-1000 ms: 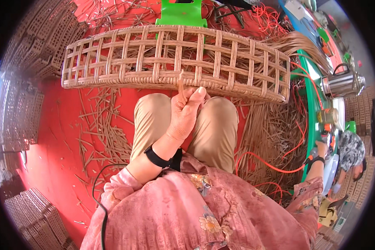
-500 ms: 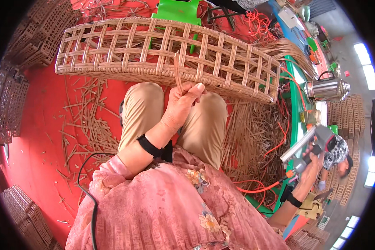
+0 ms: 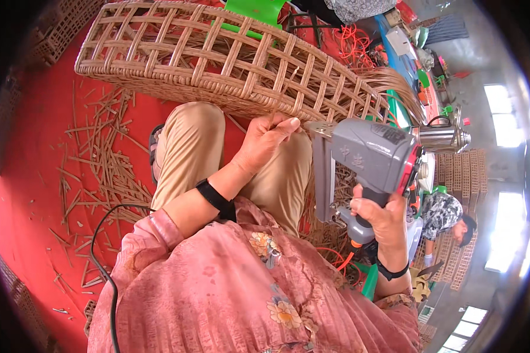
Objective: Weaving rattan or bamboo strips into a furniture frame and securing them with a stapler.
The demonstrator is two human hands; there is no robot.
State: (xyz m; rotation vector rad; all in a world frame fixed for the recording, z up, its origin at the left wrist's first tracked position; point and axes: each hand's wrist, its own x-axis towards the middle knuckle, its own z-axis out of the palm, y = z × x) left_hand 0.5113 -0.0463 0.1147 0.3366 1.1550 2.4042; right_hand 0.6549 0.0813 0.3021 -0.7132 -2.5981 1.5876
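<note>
A long woven rattan frame (image 3: pixel 218 73) with an open lattice lies across and beyond my knees. At its near rim my left hand (image 3: pixel 265 144) is closed in a pinch on a thin rattan strip, mostly hidden by the fingers. My right hand (image 3: pixel 386 220) grips the handle of a grey air nail gun (image 3: pixel 374 153). The gun's nose is close to my left fingertips and the frame's rim; whether it touches cannot be told. An orange air hose (image 3: pixel 346 262) runs from the base of its handle.
Cut rattan pieces (image 3: pixel 115 170) litter the red floor (image 3: pixel 29 223). A green chair (image 3: pixel 256 10) stands behind the frame. At the right are a metal kettle (image 3: pixel 444 136) and a co-worker (image 3: pixel 444 217) bending near stacked woven panels (image 3: pixel 462 173). A black cord (image 3: pixel 97 253) hangs by my left side.
My right hand has brought the nail gun from the far right in to the frame's rim beside my left hand. The left hand keeps its pinch, and the view has shifted slightly.
</note>
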